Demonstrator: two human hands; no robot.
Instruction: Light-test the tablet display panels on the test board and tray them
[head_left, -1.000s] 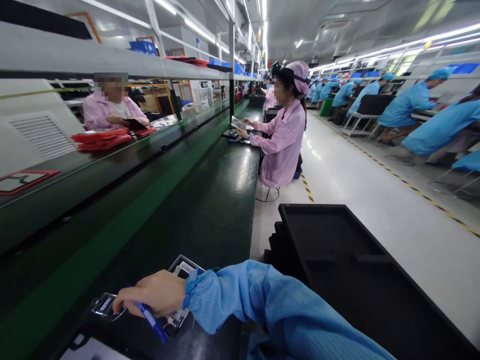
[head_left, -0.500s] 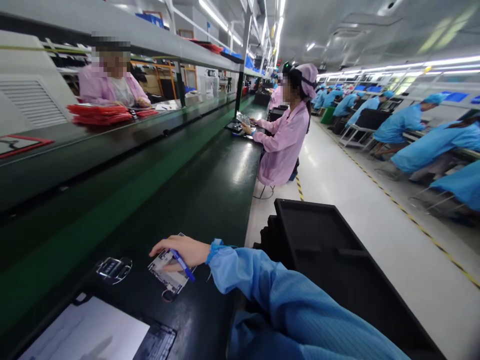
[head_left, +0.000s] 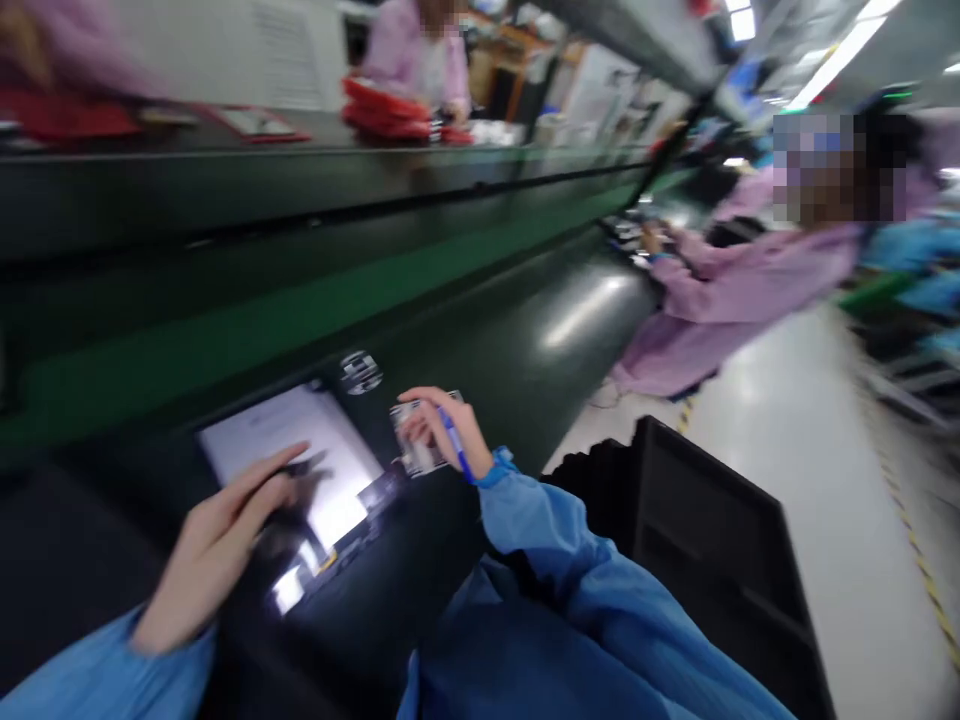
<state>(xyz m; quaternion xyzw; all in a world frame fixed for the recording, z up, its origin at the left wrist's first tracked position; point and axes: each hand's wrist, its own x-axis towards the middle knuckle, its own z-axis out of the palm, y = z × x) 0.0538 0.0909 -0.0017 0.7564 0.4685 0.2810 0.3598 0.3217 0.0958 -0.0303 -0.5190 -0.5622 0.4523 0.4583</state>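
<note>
My right hand (head_left: pixel 450 435) has a blue pen (head_left: pixel 454 440) tucked in it. Its fingertips rest on or just over a small flat electronic part (head_left: pixel 421 458), pale with a patterned edge, on the dark bench. To the left, my left hand (head_left: pixel 225 535) reaches over a flat device with a bright, pale panel (head_left: pixel 281 430). Its index finger is stretched out above the panel; blur hides whether it touches. Circuit parts (head_left: pixel 379 490) line the device's near edge. Beyond it lies a small rounded piece with dark and shiny patches (head_left: pixel 361 372).
A black tray (head_left: pixel 712 490) stands by the bench's right edge. A co-worker in pink (head_left: pixel 750 290) sits farther along the dark bench (head_left: pixel 510 340). Red bundles (head_left: pixel 386 108) lie on the raised ledge opposite, near another person in pink.
The view has swung left and blurred. My left hand has come into view over the pale panel. My right hand stays at the flat electronic part with the pen.
</note>
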